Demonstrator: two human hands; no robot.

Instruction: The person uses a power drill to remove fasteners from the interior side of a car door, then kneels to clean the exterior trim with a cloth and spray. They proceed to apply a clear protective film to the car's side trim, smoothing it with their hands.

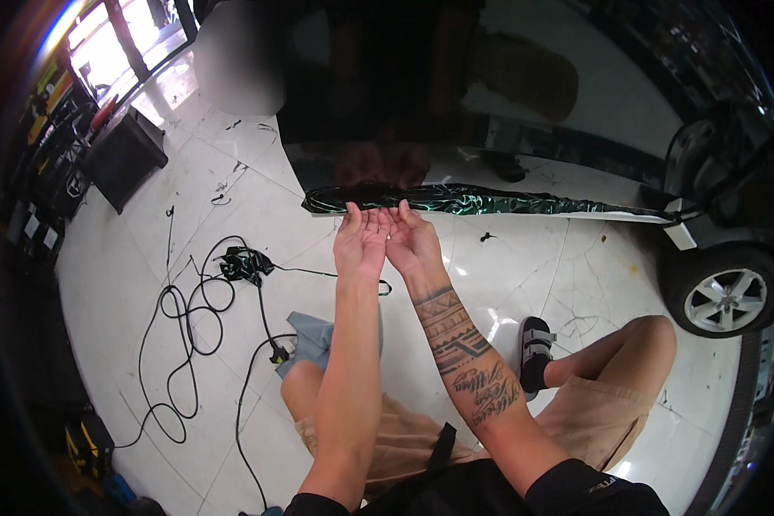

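Both of my hands are at the bottom edge of a glossy black car door panel (490,95). Along that edge runs a wrinkled strip of shiny dark film (499,201), bunched up and narrowing toward the right. My left hand (361,245) has its palm up, its thumb pressed on the film near the strip's left end. Touching it side by side, my right hand (414,243) pinches the film in the same way, palm up. The fingertips of both hands are partly hidden at the edge. A pale band shows under the film.
A car wheel (727,297) stands at the right. Black cable (181,318) lies looped on the white tiled floor, beside crumpled dark film (245,263). A grey-blue cloth (310,338) is by my left knee. Film scraps dot the floor; a black bin (127,159) stands far left.
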